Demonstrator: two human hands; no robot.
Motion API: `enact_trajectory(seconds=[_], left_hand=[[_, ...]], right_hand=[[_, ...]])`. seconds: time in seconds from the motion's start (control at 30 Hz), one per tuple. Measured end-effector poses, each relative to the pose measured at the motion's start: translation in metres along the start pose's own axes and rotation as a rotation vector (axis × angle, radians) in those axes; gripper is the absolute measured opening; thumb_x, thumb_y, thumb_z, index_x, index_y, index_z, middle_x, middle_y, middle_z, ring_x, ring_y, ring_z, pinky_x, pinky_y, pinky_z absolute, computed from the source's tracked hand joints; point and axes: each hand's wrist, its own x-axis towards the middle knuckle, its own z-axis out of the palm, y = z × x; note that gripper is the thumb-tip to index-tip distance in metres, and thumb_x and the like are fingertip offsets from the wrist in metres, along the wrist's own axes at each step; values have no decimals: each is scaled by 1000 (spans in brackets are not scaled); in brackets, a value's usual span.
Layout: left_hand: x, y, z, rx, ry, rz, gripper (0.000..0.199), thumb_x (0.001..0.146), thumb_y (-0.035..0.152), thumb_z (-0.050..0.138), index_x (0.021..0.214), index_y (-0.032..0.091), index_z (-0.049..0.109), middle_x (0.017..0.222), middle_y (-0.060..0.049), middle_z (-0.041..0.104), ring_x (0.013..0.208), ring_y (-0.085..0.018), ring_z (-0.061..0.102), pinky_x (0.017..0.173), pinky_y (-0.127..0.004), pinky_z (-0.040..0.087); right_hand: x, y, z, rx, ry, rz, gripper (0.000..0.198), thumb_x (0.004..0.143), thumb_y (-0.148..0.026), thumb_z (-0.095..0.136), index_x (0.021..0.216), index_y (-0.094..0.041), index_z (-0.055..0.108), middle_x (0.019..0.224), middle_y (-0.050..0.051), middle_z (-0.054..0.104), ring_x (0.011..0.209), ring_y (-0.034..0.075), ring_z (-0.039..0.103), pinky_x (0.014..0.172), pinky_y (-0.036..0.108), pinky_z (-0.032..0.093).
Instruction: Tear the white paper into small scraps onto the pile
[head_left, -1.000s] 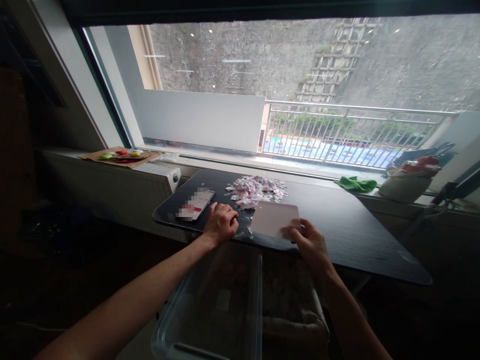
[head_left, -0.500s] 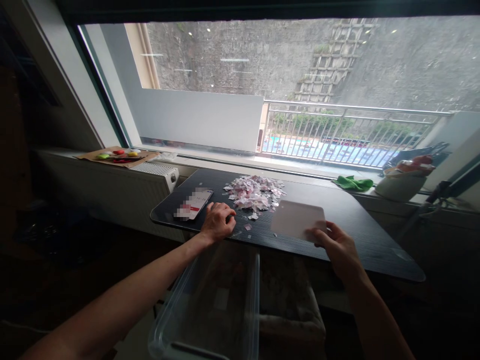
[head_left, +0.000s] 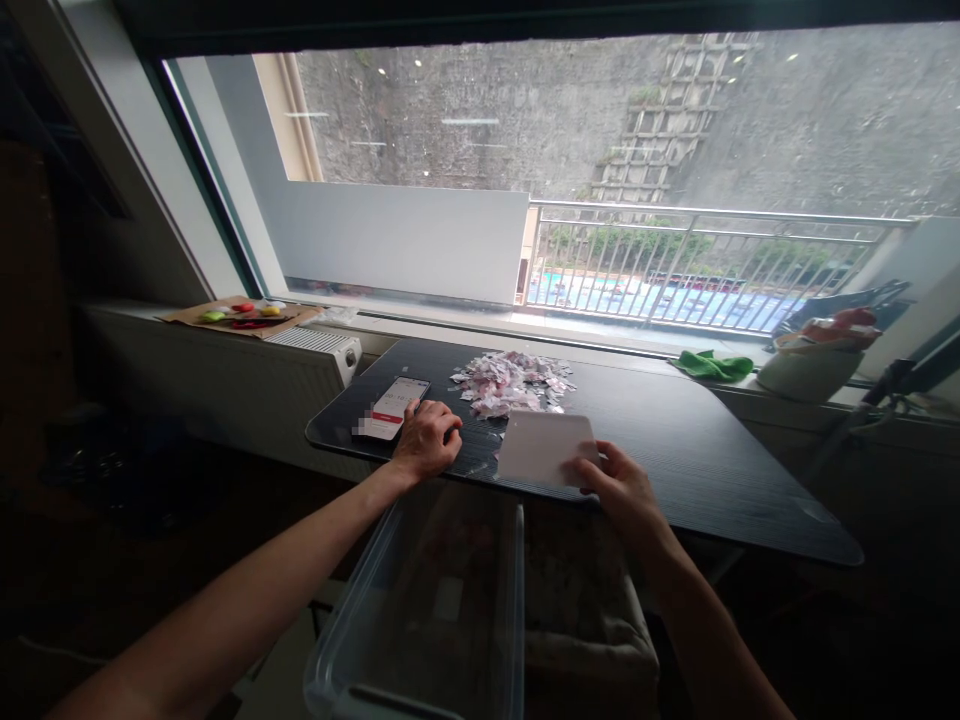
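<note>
In my right hand (head_left: 619, 490) is a pale, flat, rounded-corner plastic sheet (head_left: 546, 446), pinched at its right side between thumb and fingers. It is tilted over the table's front part, just before a heap of small paper scraps (head_left: 514, 380). My left hand (head_left: 429, 438) rests near the front edge with its fingers curled in and nothing visible in them. Beside it, the smartphone (head_left: 391, 408) lies with its screen lit, its right edge partly behind that hand. A few loose scraps lie between the heap and the sheet.
A dark table (head_left: 720, 460) stands at the window. Below its front edge is a clear plastic bin (head_left: 517, 600), with a cloth-lined box (head_left: 592, 590) to the right. On the sill are a green cloth (head_left: 712, 366) and a pale pot (head_left: 814, 365). A radiator (head_left: 322, 348) is at left.
My right hand has moved left with the plastic sheet, now covering some loose scraps. My left hand has shifted slightly left, onto the phone's edge.
</note>
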Motion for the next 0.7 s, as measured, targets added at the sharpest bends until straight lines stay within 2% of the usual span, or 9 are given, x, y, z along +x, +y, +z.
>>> enact_trajectory(seconds=[0.1,0.3,0.5,0.6,0.7], left_hand=[[-1,0,2,5,19,11,16,74,18,51,78,20,66,85,-5,63,91,-23,56,102,-49,29],[-2,-1,2,14,26,11,14,73,19,51,76,20,65,84,-5,63,91,-23,56,103,-50,29],[-2,-1,2,13,38,21,13,74,19,51,76,20,64,84,-5,63,92,-23,56,102,-51,29],[-2,-1,2,15,42,24,13,74,19,51,75,20,64,82,-5,63,90,-23,56,102,-50,30],[-2,-1,3,20,48,25,12,74,19,52,74,21,64,82,-5,63,90,-23,56,102,-50,30]], right_hand=[[3,0,2,-30,39,-8,33,63,-33,65,91,-17,61,71,3,71,62,17,65,51,26,48],[-1,1,8,36,-74,44,34,62,-34,67,91,-16,62,71,3,71,61,17,65,52,25,49],[9,0,-25,20,110,35,37,60,-33,70,92,-17,60,73,4,71,65,18,65,53,26,49],[12,1,-28,20,49,30,37,60,-33,70,91,-17,60,72,3,71,63,17,65,51,25,48],[8,2,-14,31,-32,28,35,60,-33,69,90,-17,61,71,3,72,61,16,64,49,24,47]])
